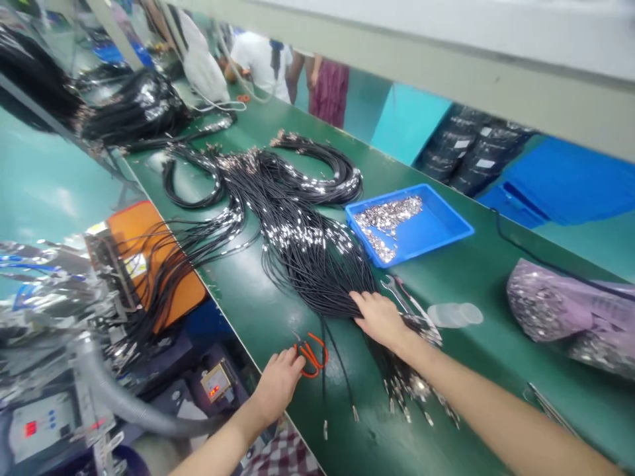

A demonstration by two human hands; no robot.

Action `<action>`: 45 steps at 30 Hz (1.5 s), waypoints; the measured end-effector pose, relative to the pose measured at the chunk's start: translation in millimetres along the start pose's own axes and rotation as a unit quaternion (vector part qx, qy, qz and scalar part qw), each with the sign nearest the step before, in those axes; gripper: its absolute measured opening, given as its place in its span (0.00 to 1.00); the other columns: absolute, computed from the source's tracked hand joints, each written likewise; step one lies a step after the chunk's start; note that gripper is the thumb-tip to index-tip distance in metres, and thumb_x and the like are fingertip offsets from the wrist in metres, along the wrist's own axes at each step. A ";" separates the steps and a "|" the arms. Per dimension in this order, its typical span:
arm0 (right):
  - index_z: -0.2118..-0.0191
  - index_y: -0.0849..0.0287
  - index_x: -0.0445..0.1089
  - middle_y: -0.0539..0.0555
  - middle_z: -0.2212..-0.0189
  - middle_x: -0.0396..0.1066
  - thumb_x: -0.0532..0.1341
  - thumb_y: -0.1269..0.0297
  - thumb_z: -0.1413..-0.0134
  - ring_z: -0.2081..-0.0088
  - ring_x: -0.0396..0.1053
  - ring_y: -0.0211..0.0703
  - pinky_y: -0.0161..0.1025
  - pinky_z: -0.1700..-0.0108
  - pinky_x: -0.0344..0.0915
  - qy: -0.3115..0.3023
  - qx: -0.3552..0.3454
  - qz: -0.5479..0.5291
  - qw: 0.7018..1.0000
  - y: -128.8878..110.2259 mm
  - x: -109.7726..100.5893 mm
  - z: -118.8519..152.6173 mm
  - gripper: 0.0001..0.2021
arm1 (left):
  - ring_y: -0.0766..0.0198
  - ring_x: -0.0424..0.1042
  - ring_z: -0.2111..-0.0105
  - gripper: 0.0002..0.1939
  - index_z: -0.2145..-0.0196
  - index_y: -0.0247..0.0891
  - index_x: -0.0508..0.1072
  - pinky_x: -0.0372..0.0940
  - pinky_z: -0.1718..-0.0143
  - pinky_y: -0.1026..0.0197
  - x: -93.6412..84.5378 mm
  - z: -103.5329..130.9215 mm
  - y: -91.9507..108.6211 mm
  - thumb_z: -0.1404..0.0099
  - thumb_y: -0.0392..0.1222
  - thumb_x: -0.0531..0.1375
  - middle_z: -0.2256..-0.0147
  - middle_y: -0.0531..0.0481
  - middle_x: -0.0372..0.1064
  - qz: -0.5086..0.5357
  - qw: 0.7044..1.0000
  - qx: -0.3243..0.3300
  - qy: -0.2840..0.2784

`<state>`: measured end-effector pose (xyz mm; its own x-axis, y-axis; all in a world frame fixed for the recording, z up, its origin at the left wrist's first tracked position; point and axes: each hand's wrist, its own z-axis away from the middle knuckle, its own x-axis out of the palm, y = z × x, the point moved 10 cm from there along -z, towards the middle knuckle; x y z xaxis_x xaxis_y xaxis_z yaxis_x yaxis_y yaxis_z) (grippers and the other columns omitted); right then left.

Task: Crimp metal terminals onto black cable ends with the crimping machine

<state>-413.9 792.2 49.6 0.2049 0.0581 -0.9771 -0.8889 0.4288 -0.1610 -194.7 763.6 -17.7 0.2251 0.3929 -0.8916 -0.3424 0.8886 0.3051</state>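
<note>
A long bundle of black cables with shiny metal ends lies across the green bench. My right hand is closed over the bundle near its lower end, thumb and fingers around the cables. At the bench's front edge, my left hand has its fingers curled together, its fingertips right beside the orange handles of small snips. What those fingers hold, if anything, is hidden. Two loose cable ends hang toward me between my hands. Behind my right hand lie a metal wrench and other slim tools.
A blue tray of small metal parts stands beyond the cables. Purple bags of metal parts lie at right, with tweezers nearer. A machine with cables stands at left. Overhead runs a pale shelf; people are across the bench.
</note>
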 end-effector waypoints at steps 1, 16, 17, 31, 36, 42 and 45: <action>0.50 0.55 0.67 0.57 0.64 0.72 0.66 0.69 0.55 0.63 0.70 0.54 0.44 0.61 0.63 -0.002 -0.001 0.003 1.000 3.9 -9.5 -1.1 0.23 | 0.58 0.67 0.58 0.09 0.56 0.36 0.68 0.64 0.57 0.52 0.0 0.8 0.3 0.32 0.37 0.52 0.56 0.46 0.66 0.000 1.000 0.001 0.001; 0.42 0.59 0.57 0.62 0.42 0.59 0.51 0.65 0.40 0.41 0.57 0.55 0.52 0.45 0.59 0.089 -0.159 -0.024 0.983 -117.8 13.2 14.9 0.20 | 0.56 0.66 0.58 0.15 0.49 0.36 0.62 0.61 0.57 0.53 5.3 29.1 2.7 0.35 0.35 0.52 0.55 0.43 0.65 0.016 0.998 -0.040 0.042; 0.46 0.59 0.61 0.60 0.45 0.63 0.48 0.68 0.38 0.44 0.61 0.49 0.46 0.47 0.61 0.070 -0.207 -0.046 0.975 -142.2 20.8 12.9 0.16 | 0.56 0.66 0.58 0.14 0.51 0.36 0.63 0.60 0.57 0.53 5.7 31.3 3.4 0.35 0.35 0.52 0.56 0.43 0.65 0.015 0.998 -0.042 0.043; 0.75 0.55 0.69 0.53 0.74 0.74 0.49 0.77 0.44 0.68 0.72 0.47 0.48 0.61 0.63 0.062 -0.436 -0.013 0.898 -95.2 41.1 63.0 0.17 | 0.55 0.64 0.63 0.10 0.56 0.34 0.63 0.57 0.63 0.55 7.5 51.5 6.1 0.35 0.38 0.50 0.60 0.43 0.64 0.031 0.993 -0.044 0.104; 0.63 0.55 0.68 0.52 0.67 0.72 0.53 0.68 0.39 0.67 0.71 0.46 0.44 0.65 0.65 -0.029 -0.401 -0.045 0.914 -220.1 25.3 -4.6 0.07 | 0.57 0.65 0.61 0.17 0.49 0.36 0.59 0.58 0.61 0.56 11.3 63.3 2.8 0.35 0.43 0.52 0.58 0.45 0.64 0.056 0.988 -0.071 0.124; 0.49 0.62 0.63 0.61 0.51 0.67 0.62 0.71 0.48 0.51 0.65 0.54 0.47 0.52 0.64 0.001 -0.441 -0.070 0.895 -411.7 51.4 -92.0 0.20 | 0.60 0.69 0.65 0.13 0.55 0.39 0.64 0.60 0.68 0.60 46.0 91.9 -35.0 0.37 0.44 0.57 0.63 0.49 0.68 0.078 0.976 -0.173 0.110; 0.45 0.60 0.60 0.59 0.45 0.62 0.66 0.68 0.52 0.48 0.61 0.52 0.46 0.50 0.62 -0.002 -0.498 -0.076 0.864 -482.4 75.3 -96.0 0.27 | 0.61 0.71 0.67 0.10 0.58 0.40 0.66 0.60 0.71 0.62 65.1 124.9 -59.3 0.38 0.41 0.60 0.63 0.50 0.69 0.084 0.963 -0.232 0.110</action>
<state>-9.0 503.2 40.2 0.3491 0.0734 -0.9342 -0.7627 -0.5570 -0.3288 -45.8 766.0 -52.1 -0.0491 0.4164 -0.9078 -0.7399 0.5954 0.3131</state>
